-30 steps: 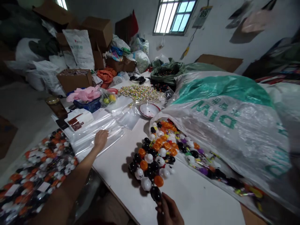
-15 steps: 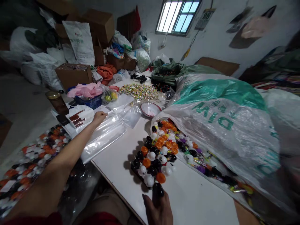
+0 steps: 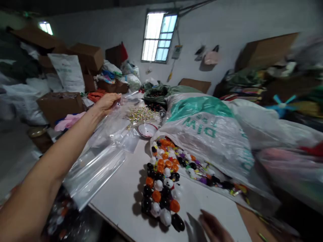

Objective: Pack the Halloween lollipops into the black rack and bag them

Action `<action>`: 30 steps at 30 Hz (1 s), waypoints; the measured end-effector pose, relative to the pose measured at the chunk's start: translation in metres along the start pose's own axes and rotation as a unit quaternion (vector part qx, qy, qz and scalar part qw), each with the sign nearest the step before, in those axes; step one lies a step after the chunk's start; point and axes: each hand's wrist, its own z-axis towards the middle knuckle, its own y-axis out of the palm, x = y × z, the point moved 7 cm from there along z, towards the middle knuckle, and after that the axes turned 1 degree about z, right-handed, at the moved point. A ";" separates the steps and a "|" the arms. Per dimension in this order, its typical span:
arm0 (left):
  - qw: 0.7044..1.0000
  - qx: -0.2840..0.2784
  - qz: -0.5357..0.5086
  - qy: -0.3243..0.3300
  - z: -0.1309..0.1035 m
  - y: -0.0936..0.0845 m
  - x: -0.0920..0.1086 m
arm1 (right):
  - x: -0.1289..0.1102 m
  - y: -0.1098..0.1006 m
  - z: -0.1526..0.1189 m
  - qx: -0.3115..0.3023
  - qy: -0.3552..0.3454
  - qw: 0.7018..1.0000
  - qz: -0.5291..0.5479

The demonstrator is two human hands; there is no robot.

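My left hand (image 3: 112,100) is raised over the far left of the table, its fingers closed on a clear plastic bag (image 3: 113,126). The film hangs below the hand over a flat stack of clear bags (image 3: 98,171). My right hand (image 3: 214,228), smeared by motion, is low at the table's near edge; its fingers cannot be made out. To its left lies a block of round black, white and orange pieces (image 3: 157,195), small pumpkin and ghost-like heads set close together. A black piece (image 3: 178,222) sits at the block's near corner, apart from my right hand.
A big white and green woven sack (image 3: 202,124) spills more coloured pieces (image 3: 171,161) onto the white table (image 3: 121,201). A red-rimmed bowl (image 3: 147,129) and a heap of small sticks (image 3: 141,114) stand behind. Cardboard boxes (image 3: 60,106) are at left.
My left hand has risen, lifting a clear bag off the stack. My right hand has moved right, away from the black piece. The view has swung to the right.
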 end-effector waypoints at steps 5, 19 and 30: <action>0.988 -0.119 -0.096 0.012 -0.033 0.107 0.040 | -0.134 -0.006 0.017 0.010 -0.191 0.979 0.073; 0.961 -0.265 -0.066 0.039 -0.119 0.284 0.040 | -0.203 0.012 0.031 -0.022 -0.220 0.915 0.338; 0.940 -0.307 -0.139 0.052 -0.144 0.356 0.049 | -0.188 -0.088 0.020 0.130 -0.231 0.896 0.356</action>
